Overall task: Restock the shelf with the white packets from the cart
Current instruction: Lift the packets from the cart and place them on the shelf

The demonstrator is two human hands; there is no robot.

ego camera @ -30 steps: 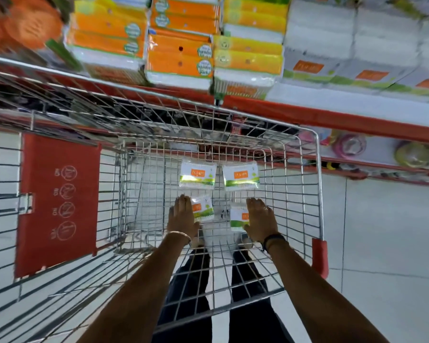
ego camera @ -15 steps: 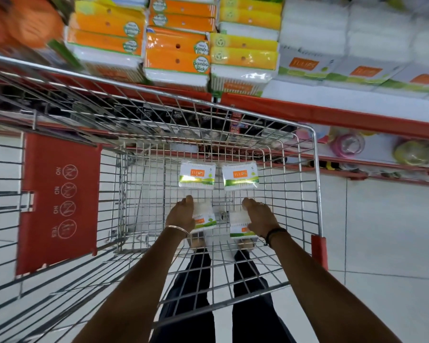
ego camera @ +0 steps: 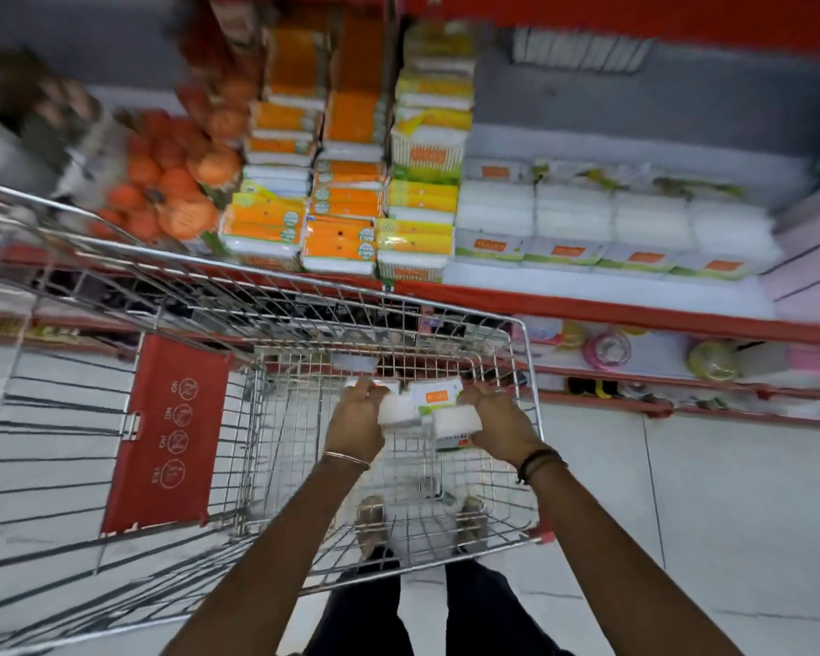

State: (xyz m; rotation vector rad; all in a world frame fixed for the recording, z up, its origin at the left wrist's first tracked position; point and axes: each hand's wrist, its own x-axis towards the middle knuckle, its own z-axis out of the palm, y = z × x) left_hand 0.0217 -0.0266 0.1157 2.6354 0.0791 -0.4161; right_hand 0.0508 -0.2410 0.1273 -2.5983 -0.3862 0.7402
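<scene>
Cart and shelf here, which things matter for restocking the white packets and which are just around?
Job: white packets held by left hand and right hand; cart; shelf; matching white stacks.
Bystanders: orange packs; yellow packs; netted orange balls.

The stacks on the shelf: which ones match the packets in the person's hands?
The white stacks at the right end of the shelf: white with orange-and-green labels, like the held packets. The others are orange or yellow.

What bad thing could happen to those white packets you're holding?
Both the left hand and right hand squeeze several white plastic packets together over the wire metal cart; one might slip out. The white shelf already holds matching stacks, so crowding could topple them.
</scene>
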